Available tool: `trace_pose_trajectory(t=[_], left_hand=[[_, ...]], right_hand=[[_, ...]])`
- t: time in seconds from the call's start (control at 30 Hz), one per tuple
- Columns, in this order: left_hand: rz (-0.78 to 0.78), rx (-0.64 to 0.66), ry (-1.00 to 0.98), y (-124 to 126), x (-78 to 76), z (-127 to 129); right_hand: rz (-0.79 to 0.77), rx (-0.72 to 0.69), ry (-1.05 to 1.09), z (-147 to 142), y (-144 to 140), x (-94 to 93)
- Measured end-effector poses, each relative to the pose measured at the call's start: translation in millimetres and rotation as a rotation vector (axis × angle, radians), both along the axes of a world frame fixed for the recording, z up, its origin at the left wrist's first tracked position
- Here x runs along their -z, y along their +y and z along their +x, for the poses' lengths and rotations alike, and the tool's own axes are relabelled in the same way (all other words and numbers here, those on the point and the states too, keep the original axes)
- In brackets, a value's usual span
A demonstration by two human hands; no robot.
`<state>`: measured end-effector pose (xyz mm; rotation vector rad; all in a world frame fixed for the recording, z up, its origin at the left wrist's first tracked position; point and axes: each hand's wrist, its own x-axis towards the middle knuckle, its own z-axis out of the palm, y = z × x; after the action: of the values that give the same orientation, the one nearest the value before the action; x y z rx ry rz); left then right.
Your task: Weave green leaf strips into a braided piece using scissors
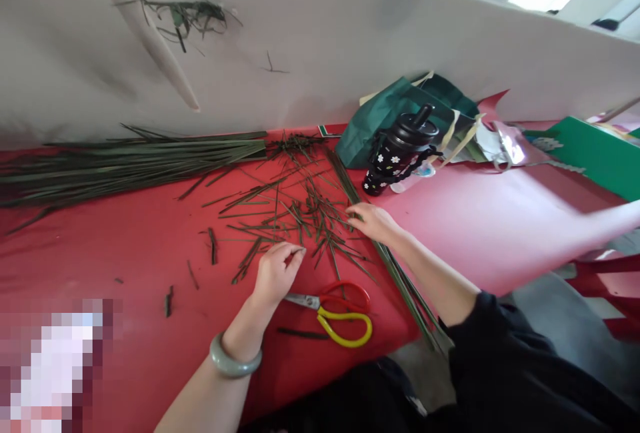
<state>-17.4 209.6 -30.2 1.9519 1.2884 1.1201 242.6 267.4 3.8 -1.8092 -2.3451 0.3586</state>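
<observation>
My left hand (277, 271), with a pale green bangle at the wrist, rests on the red table cover (125, 259) and pinches a thin green strip between its fingertips. My right hand (373, 222) lies flat on a long bundle of green stems (400, 273) that runs diagonally off the table's near edge. Between and beyond both hands is a scatter of short cut green strips (285, 209). Scissors (337, 313) with one red and one yellow handle lie just below my left hand.
A long pile of green leaves (125, 163) stretches along the back left. A black flowered tumbler (397, 149) stands at the back right beside green bags (395, 113) and paper. A white partition (325, 39) backs the table. A red stool (610, 286) stands right.
</observation>
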Motion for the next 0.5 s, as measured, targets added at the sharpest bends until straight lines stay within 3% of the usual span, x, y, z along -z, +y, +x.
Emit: trace_pose_trajectory(t=[0.13, 0.23, 0.37, 0.5], left_hand=[[0.012, -0.006, 0.005, -0.4, 1.3, 0.2], [0.017, -0.023, 0.013, -0.6, 4.5, -0.9], [0.018, -0.091, 0.003, -3.5, 5.4, -3.3], [0.002, -0.164, -0.033, -9.4, 2.7, -6.5]], right_hand=[[0.078, 0.111, -0.089, 15.4, -61.2, 20.2], [0.127, 0.191, -0.163, 17.9, -83.7, 31.7], [0.129, 0.324, -0.237, 18.8, -82.2, 30.2], [-0.066, 0.416, -0.267, 23.7, -66.7, 17.7]])
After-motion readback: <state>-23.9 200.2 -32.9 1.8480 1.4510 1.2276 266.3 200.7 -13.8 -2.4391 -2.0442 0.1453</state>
